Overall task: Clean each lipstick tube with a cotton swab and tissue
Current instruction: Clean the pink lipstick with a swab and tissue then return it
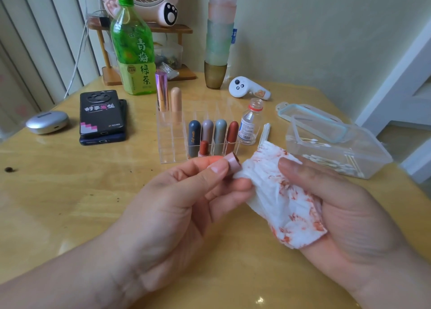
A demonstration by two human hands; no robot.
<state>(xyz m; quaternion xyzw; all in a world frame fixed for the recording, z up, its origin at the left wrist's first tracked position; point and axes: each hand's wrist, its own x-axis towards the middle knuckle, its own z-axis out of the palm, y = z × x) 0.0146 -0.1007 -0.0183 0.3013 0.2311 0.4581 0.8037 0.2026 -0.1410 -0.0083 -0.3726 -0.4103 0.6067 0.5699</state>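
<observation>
My left hand pinches a pale pink lipstick tube, its open end turned toward the right. My right hand holds a white tissue smeared with red-orange marks, and a corner of the tissue touches the tube's underside. Behind my hands stands a clear acrylic organiser with several capped lipsticks in it, plus a pink metallic tube and a peach one at the back. A clear plastic box of cotton swabs sits open at the right.
A small open bottle stands beside the organiser with loose cotton swabs next to it. Two stacked phones, a silver earbud case, a green tea bottle, stacked cups and a white controller lie further back on the wooden table.
</observation>
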